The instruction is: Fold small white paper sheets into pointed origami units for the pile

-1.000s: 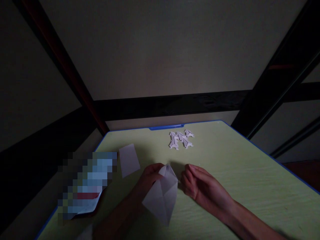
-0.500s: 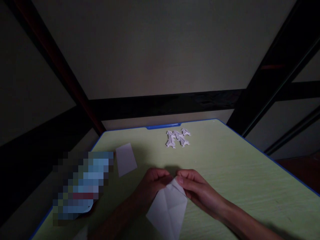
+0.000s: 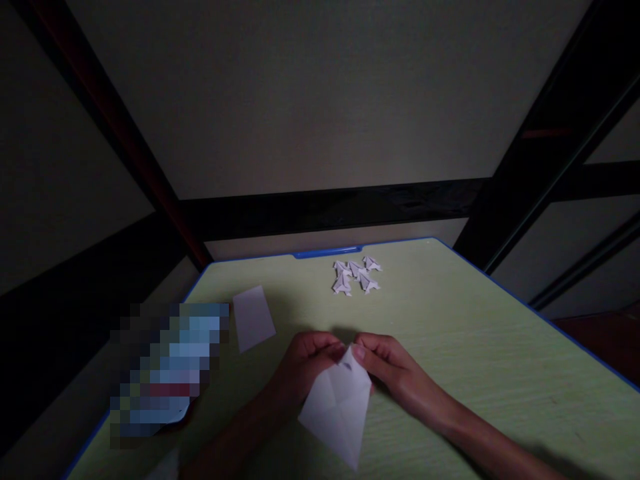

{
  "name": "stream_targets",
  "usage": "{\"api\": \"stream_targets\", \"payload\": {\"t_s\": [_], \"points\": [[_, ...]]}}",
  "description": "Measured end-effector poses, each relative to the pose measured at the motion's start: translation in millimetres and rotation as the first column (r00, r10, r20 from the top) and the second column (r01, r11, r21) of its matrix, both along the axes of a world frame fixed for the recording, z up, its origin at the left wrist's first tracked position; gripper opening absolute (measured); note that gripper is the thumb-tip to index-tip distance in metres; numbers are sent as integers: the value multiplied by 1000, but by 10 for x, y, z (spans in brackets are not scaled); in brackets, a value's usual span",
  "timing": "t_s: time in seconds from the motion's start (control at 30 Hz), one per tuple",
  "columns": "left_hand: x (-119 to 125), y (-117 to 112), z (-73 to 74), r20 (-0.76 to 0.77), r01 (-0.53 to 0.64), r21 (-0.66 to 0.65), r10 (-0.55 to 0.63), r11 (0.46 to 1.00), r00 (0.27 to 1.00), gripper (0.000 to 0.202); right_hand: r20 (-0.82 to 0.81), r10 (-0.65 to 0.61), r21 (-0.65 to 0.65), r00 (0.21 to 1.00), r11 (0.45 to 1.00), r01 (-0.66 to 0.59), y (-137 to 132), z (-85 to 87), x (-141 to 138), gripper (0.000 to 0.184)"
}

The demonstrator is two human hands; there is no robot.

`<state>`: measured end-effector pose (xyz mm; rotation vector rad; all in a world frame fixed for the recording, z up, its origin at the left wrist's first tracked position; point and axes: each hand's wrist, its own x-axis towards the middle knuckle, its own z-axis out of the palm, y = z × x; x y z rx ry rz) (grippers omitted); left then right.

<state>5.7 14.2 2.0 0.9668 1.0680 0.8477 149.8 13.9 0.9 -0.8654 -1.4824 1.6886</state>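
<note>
A creased white sheet of paper (image 3: pixel 336 407) is held up near the table's front, its lower corner pointing toward me. My left hand (image 3: pixel 315 360) pinches it at the upper left, fingers curled behind. On the upper right side my right hand (image 3: pixel 385 360) grips the same sheet, thumb on the face and fingers folded behind. Between the two thumbs the top corner is bent, with a small dark shadow under it. Beyond my hands, several small folded paper figures (image 3: pixel 355 275) sit grouped on the table.
The pale green table (image 3: pixel 475 333) has a blue rim and a blue handle (image 3: pixel 327 253) at its far edge. A white paper piece (image 3: pixel 254 319) lies left of my hands. A blurred-out bluish object (image 3: pixel 175 373) is at the left edge. Dark-framed panels (image 3: pixel 325 100) stand behind.
The sheet has shifted up slightly, and its lower corner now shows. Its top corner sits differently between my thumbs. Both hands keep their grip.
</note>
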Motion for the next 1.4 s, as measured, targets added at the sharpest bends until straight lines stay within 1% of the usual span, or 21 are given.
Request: {"api": "stream_targets", "payload": {"t_s": [0.13,0.27,0.43,0.57,0.67,0.83,0.97,1.1,1.2,1.27,1.33,1.4], "points": [[-12,6,-48,-5,9,3,-9,1000,1000,33,1,28,22,1000,999,-29,-10,36,11,35],[-31,7,-62,-11,49,57,-48,997,999,35,12,57,43,998,997,-58,-8,81,25,36],[-26,-8,-16,-14,87,64,-87,994,996,35,-67,96,-22,993,995,-98,-11,59,40,33],[-21,-26,15,-55,87,89,-83,992,995,32,-114,100,-40,989,994,-105,-9,32,48,29],[-33,-36,10,-71,119,113,-111,986,991,28,-97,94,-24,991,995,-97,0,41,44,28],[-26,-26,33,-111,165,148,-149,975,983,24,-16,77,52,997,996,-76,12,45,29,29],[3,-6,66,-116,139,160,-121,977,986,22,0,39,19,999,999,-39,24,38,18,30],[5,3,52,-136,61,153,-40,986,990,21,-27,0,-17,1000,1000,0,25,61,14,34],[-2,4,42,-152,-32,183,60,983,986,20,14,-30,19,999,999,29,20,62,12,33],[-5,4,42,-162,-65,207,100,976,982,20,46,-61,44,997,997,59,20,45,11,31],[-6,3,41,-163,-70,217,107,974,981,20,66,-86,53,994,995,83,24,20,12,31],[-4,2,33,-155,-53,215,88,975,984,20,77,-93,57,993,994,89,30,-4,15,32]]}}
